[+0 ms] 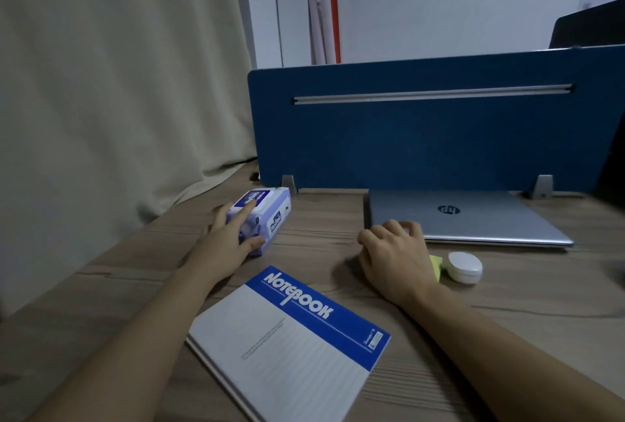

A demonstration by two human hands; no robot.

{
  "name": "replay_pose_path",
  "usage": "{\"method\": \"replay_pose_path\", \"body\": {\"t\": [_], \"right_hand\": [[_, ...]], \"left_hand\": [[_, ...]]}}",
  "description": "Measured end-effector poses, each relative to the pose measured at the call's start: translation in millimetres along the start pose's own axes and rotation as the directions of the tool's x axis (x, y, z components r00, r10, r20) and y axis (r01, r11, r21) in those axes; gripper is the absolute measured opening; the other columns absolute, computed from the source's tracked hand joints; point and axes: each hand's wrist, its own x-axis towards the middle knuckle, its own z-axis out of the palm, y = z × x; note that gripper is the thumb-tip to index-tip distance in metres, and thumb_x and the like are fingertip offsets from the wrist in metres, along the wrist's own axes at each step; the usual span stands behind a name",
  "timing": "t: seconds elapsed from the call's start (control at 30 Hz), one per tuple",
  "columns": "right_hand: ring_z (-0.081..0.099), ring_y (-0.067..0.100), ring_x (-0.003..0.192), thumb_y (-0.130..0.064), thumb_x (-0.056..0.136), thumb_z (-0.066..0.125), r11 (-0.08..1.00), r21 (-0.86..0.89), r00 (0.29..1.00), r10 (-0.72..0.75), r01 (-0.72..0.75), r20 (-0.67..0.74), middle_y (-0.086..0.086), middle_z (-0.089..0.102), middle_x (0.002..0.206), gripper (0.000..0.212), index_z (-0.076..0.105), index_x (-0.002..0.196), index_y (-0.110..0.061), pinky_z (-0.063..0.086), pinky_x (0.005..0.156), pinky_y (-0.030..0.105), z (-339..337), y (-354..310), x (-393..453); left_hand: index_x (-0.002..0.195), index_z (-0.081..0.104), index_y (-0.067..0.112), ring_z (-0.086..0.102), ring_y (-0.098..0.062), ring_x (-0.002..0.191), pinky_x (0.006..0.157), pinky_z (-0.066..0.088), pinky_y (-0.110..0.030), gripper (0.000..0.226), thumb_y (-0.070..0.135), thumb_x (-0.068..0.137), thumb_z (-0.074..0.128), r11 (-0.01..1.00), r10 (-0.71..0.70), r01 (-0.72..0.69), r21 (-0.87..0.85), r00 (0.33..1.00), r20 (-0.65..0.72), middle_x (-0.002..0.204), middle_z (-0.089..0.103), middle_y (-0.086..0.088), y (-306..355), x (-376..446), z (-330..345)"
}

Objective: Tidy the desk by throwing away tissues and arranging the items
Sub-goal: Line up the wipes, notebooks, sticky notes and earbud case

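Observation:
A purple and white pack of wet wipes [270,210] lies at the back left of the wooden desk [321,222]. My left hand [230,235] grips its near end, with the index finger on top and the thumb along its side. Knuckles up and fingers curled, my right hand [395,259] rests on the desk at the near left corner of a closed silver laptop [473,215]. I cannot tell whether it holds anything. A blue and white notebook [287,340] lies askew between my forearms.
A yellow sticky pad [436,267] and a white oval case [465,267] lie right of my right hand. A blue divider panel [422,137] stands along the desk's back edge. A beige curtain [118,83] hangs at the left.

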Motion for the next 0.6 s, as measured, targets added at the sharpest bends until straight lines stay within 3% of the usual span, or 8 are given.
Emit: {"method": "replay_pose_path", "body": {"t": [0.33, 0.6], "right_hand": [[0.058, 0.019, 0.079, -0.04, 0.087, 0.037, 1.0, 0.011, 0.998, -0.028, 0.028, -0.051, -0.006, 0.066, 0.08, 0.028, 0.061, 0.086, -0.027, 0.042, 0.076, 0.041, 19, 3, 18], [0.059, 0.017, 0.081, -0.042, 0.086, 0.037, 0.999, 0.041, 0.999, -0.024, 0.025, -0.037, -0.008, 0.066, 0.083, 0.027, 0.061, 0.089, -0.029, 0.043, 0.076, 0.041, 25, 7, 19]], "left_hand": [[0.153, 0.009, 0.045, 0.025, -0.04, 0.144, 0.109, 0.036, -0.059, 0.077, 0.054, 0.093, 0.055, 0.999, -0.004, 0.004, 0.05, 1.0, 0.007, 0.164, 0.002, -0.002, 12, 74, 35], [0.155, 0.007, 0.044, 0.02, -0.041, 0.145, 0.111, 0.03, -0.055, 0.081, 0.053, 0.092, 0.058, 0.999, -0.018, 0.016, 0.05, 1.0, 0.022, 0.165, -0.001, -0.004, 14, 93, 45]]}}
